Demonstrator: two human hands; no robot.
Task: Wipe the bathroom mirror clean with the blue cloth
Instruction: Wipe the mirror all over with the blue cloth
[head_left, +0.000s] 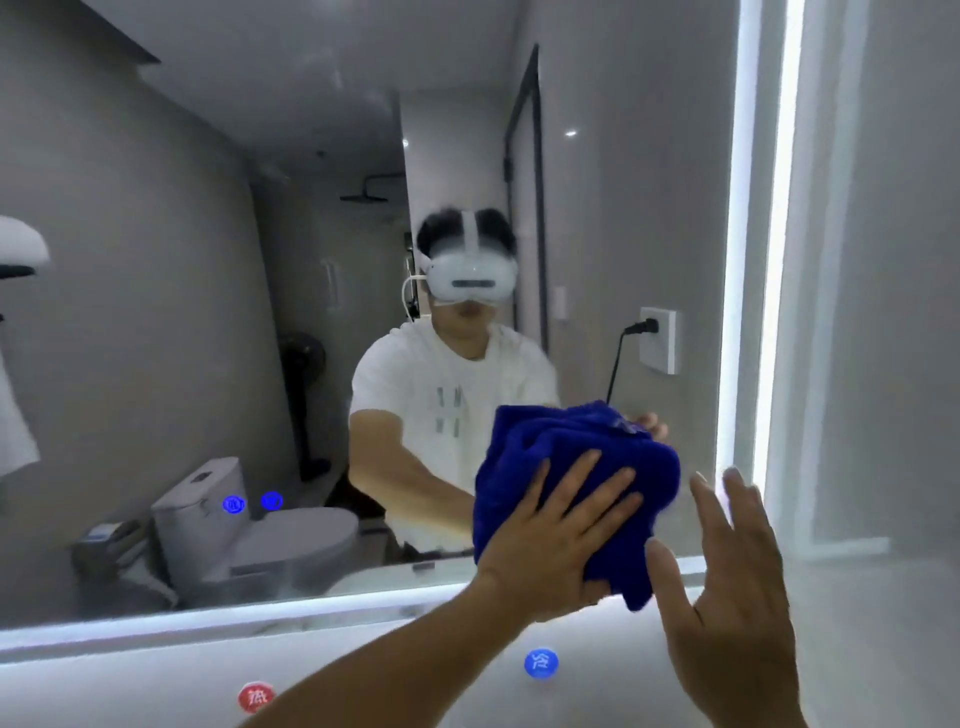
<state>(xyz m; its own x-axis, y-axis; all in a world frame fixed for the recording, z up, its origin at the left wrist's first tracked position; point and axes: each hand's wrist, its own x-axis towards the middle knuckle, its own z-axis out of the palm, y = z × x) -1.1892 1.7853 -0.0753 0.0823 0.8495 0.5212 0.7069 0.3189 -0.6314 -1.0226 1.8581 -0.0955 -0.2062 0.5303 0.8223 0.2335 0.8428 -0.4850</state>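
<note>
The bathroom mirror (208, 312) fills most of the view, with lit strips along its bottom and right edges. A crumpled blue cloth (561, 441) lies against the glass at the lower right. My left hand (566, 525) presses the cloth flat to the mirror with spread fingers, its thumb under the cloth's lower edge. My right hand (727, 582) is raised just right of the cloth, fingers straight and apart, holding nothing. Whether it touches the glass I cannot tell.
The mirror reflects a person in a white shirt, a toilet, a shower head and a wall socket with a plug. Two blue touch icons (252, 503) glow on the glass at the lower left. Below the mirror sit a red round label (256, 696) and a blue one (541, 663).
</note>
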